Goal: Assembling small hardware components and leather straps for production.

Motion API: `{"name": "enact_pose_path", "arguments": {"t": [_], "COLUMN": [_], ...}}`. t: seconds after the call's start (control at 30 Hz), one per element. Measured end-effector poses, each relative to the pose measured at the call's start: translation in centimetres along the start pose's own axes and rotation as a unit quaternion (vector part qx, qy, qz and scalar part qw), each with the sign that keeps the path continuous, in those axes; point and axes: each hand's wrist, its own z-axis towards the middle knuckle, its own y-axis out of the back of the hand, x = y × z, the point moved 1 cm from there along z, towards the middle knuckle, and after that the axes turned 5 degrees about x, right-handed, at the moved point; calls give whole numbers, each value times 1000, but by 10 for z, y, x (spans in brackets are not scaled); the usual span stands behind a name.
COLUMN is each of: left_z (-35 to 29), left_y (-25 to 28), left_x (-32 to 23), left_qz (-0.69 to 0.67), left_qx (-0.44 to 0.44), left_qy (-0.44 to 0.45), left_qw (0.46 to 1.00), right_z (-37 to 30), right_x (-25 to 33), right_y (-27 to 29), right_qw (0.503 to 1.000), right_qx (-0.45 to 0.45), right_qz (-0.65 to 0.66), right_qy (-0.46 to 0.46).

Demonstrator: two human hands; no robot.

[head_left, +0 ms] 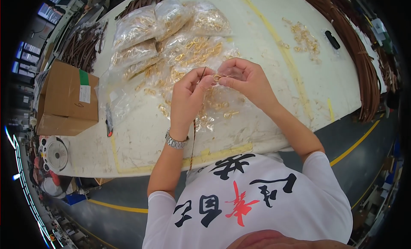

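Both hands meet above the table's middle. My left hand (pixel 187 97) is closed, pinching a thin dark brown strap (pixel 194 140); one end sticks up past the fingertips and the rest hangs down beside the wrist. My right hand (pixel 252 84) is closed on a small gold-coloured metal clasp (pixel 217 77), held right by the left fingertips. Whether the strap passes through the clasp is too small to tell. Below and beyond the hands lie loose gold clasps (pixel 231 114) and clear plastic bags (pixel 205 20) filled with more of them.
An open cardboard box (pixel 68 92) stands at the left, near a red-tipped cutter knife (pixel 109 122) and a white fan (pixel 55 154). Brown strap bundles lie at the far left (pixel 83 45) and right edge (pixel 364 65). Another clasp pile (pixel 305 37) lies near a black object (pixel 332 40).
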Motion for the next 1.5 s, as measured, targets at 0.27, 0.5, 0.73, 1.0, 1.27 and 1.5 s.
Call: {"name": "enact_pose_path", "arguments": {"t": [0.27,0.5,0.73,1.0,1.27,1.5], "left_z": [5,2,0,-1,-5,-3], "left_y": [11,3,-14,-19,-22,-12], "left_x": [4,-1,2,12,13,12], "left_qz": [88,130,-77,-130,-106,-140], "left_qx": [-9,-43,94,101,166,142], "left_qy": [-47,-113,44,56,58,69], "left_qw": [995,984,992,985,979,978], "right_z": [11,11,11,7,8,-1], "right_x": [9,-5,2,3,2,-20], "right_y": [7,10,-3,-12,-5,-5], "right_qw": [978,967,983,976,961,967], "right_qx": [133,205,41,56,78,69], "right_qz": [3,23,170,197,252,228], "right_qy": [-160,-149,-53,-78,-79,-86]}}
